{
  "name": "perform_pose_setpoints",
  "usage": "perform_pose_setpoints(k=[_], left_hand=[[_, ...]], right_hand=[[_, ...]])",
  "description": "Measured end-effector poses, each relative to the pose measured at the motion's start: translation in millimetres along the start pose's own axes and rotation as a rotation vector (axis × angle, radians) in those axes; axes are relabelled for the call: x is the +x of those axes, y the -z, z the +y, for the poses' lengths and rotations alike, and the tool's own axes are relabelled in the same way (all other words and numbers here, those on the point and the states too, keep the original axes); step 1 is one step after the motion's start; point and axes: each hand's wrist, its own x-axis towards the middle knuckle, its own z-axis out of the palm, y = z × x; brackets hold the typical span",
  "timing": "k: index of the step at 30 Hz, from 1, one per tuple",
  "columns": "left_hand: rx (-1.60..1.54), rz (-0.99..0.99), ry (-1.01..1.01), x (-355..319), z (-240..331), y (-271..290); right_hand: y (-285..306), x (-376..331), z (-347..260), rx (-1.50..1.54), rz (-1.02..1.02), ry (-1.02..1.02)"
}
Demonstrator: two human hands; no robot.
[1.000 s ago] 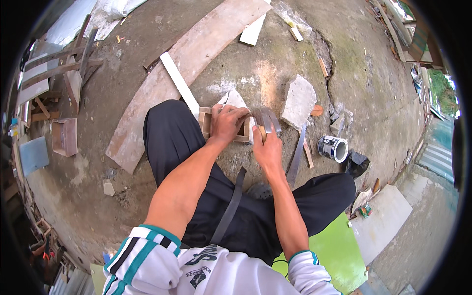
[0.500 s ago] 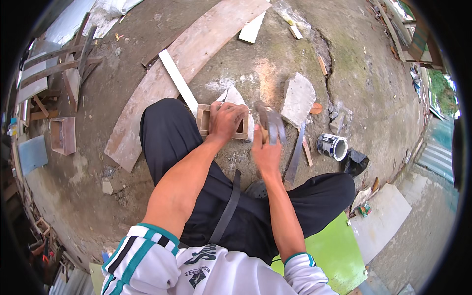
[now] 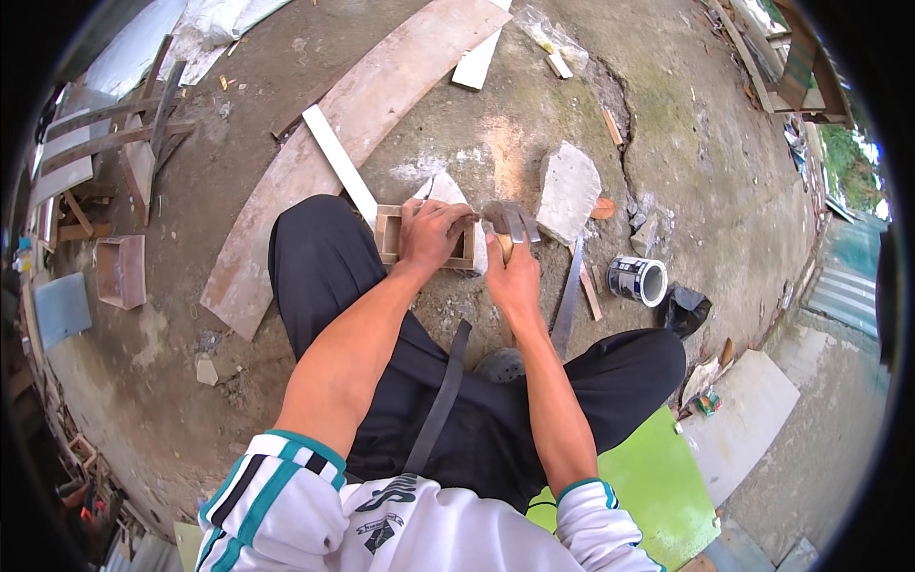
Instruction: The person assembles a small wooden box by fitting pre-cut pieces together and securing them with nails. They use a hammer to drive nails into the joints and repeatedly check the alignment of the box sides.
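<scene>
Fingers, left hand (image 3: 431,234): clasping an open wooden frame (image 3: 386,227), tips gathered at its right end; whether they also pinch a nail, cannot tell. Fingers, right hand (image 3: 515,284): wrapped round the handle of a claw hammer (image 3: 515,223), its face close to that end.
Frame: just right of the left knee (image 3: 324,224), a pale slab piece (image 3: 443,187) showing beyond it.
Handling, as judged: short, square taps; left tips kept off the striking line; frame pressed firmly down.
Edges: white strip (image 3: 338,162) at the frame's upper left corner; rough stone (image 3: 569,193) just beyond the hammer; saw blade (image 3: 568,303) right of the right wrist.
Room: bare ground (image 3: 434,296) on the near side.
</scene>
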Motion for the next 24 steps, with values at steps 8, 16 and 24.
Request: perform_pose_setpoints(k=[8, 16, 24], left_hand=[[0.204, 0.057, -0.015, -3.0, -8.5, -5.8], [0.292, -0.022, 0.075, -2.3, -1.5, -6.1], [0.294, -0.014, 0.103, -2.2, 2.5, -4.0]], right_hand=[[1.9, -11.3, 13.6, -0.011, 0.022, -0.030], [-3.1, -14.2, 8.1, -0.018, 0.057, 0.088], [-1.8, -16.2, -9.6, 0.046, 0.187, 0.419]])
